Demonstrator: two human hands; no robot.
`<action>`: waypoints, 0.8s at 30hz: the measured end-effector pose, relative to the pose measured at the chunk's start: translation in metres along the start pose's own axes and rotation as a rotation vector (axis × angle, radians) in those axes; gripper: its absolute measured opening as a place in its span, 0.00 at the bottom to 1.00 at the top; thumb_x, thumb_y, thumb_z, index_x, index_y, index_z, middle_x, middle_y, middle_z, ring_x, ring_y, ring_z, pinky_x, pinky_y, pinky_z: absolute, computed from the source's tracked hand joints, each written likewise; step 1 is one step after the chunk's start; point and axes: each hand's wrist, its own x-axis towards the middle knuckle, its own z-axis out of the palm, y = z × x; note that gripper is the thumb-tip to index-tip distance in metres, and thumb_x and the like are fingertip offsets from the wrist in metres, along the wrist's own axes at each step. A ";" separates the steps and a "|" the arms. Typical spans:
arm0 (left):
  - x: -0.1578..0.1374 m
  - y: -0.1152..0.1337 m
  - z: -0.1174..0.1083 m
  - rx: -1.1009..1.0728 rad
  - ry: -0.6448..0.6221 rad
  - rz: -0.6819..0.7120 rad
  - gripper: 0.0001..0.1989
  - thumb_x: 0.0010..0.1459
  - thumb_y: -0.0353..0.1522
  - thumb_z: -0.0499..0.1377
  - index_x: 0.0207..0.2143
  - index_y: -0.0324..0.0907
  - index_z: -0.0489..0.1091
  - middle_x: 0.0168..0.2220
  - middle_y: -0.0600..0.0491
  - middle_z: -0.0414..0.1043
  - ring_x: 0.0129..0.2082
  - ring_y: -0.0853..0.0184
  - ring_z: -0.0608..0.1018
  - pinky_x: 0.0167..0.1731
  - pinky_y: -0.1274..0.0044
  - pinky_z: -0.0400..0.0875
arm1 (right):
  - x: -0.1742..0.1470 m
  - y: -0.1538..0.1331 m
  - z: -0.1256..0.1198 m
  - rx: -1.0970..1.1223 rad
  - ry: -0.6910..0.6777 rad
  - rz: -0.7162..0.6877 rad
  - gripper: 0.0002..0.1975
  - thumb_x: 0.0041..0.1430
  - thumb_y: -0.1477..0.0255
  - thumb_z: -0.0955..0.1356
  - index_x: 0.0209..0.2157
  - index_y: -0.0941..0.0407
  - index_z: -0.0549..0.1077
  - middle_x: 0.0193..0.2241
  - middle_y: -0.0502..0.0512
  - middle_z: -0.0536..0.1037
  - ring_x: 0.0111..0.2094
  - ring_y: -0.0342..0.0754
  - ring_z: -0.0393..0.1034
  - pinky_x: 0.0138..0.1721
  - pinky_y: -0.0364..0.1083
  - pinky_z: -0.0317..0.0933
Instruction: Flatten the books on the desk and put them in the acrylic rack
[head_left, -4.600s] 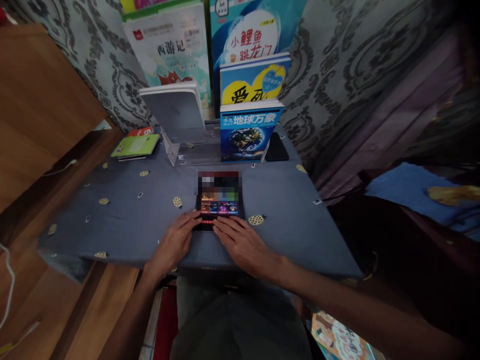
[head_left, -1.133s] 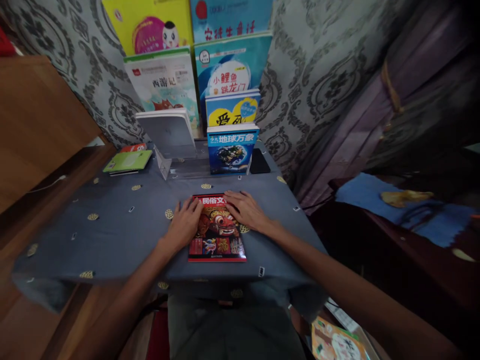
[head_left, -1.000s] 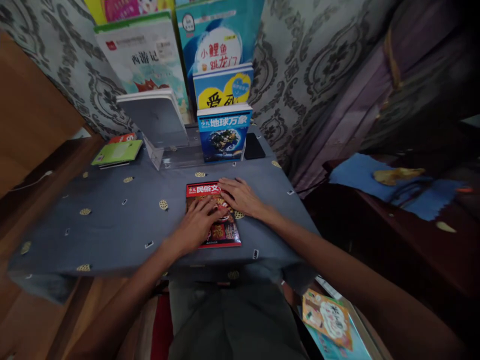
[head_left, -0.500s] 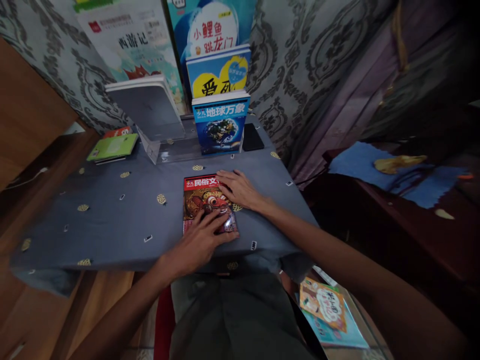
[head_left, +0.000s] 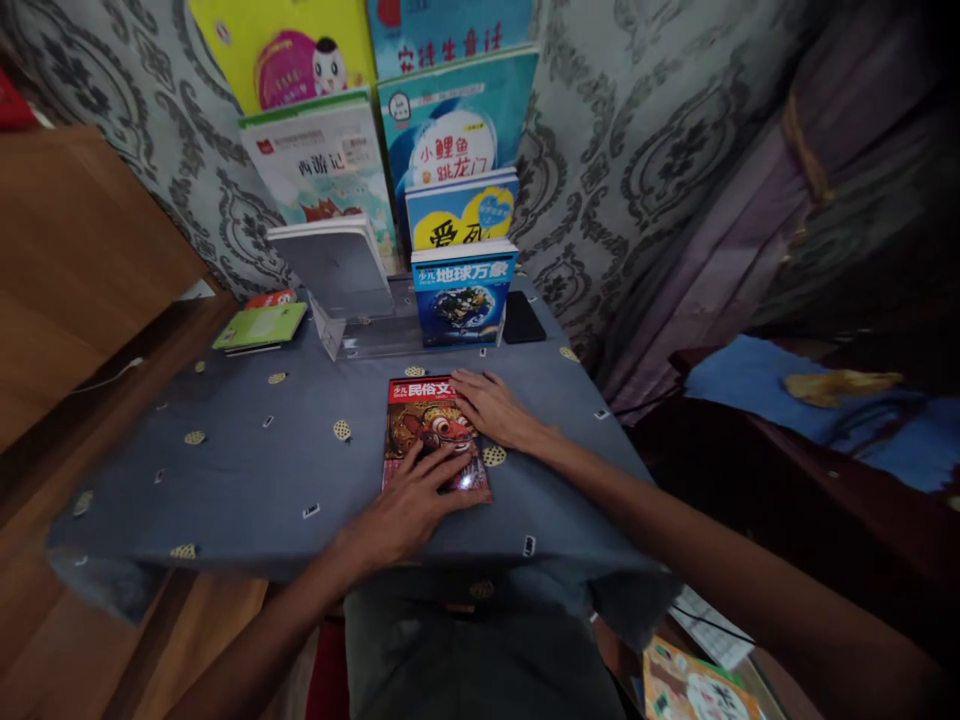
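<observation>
The work surface is a table covered with a grey-blue tablecloth (head_left: 247, 490) printed with small yellow motifs, set against a patterned wall covering (head_left: 600, 120). The red-headed book (head_left: 427, 415) lies flat, front cover up, near the table's front edge, directly before the person. The left hand (head_left: 409, 510) lies across the lower part of the cover, fingers spread, thumb extended toward the lower right corner. The right hand (head_left: 499, 410) lies over the upper right edge, fingers extended and close together, fingertips on the cover; its thumb position cannot be determined.

Behind the book stands a clear stand (head_left: 375, 340). Its left side carries a grey booklet (head_left: 334, 270), tilted back; its right side carries the globe-cover book (head_left: 461, 300), upright. A dark flat object (head_left: 525, 318) lies just right of the stand. A green booklet (head_left: 262, 325) lies left of it, on other booklets. Larger picture books (head_left: 330, 165) stand at the rear.
</observation>
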 end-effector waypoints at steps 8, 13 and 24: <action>0.020 -0.013 -0.007 -0.005 0.039 -0.031 0.25 0.67 0.27 0.53 0.63 0.58 0.64 0.69 0.51 0.57 0.70 0.57 0.58 0.67 0.50 0.50 | 0.025 -0.004 0.001 -0.097 -0.031 0.056 0.22 0.71 0.73 0.56 0.60 0.64 0.68 0.63 0.70 0.68 0.67 0.59 0.59 0.65 0.65 0.51; 0.014 -0.033 -0.001 -0.057 0.193 -0.166 0.22 0.72 0.38 0.49 0.66 0.47 0.60 0.69 0.46 0.58 0.70 0.61 0.59 0.69 0.58 0.51 | 0.014 -0.022 0.007 -0.112 -0.025 0.016 0.24 0.71 0.69 0.59 0.62 0.65 0.66 0.65 0.73 0.64 0.68 0.61 0.55 0.66 0.65 0.52; 0.009 -0.081 0.005 0.126 0.162 -0.428 0.31 0.71 0.44 0.45 0.71 0.40 0.48 0.72 0.39 0.48 0.73 0.56 0.48 0.68 0.53 0.49 | -0.029 -0.052 0.010 -0.047 -0.007 -0.151 0.30 0.70 0.59 0.60 0.66 0.63 0.62 0.66 0.70 0.64 0.70 0.61 0.51 0.68 0.64 0.49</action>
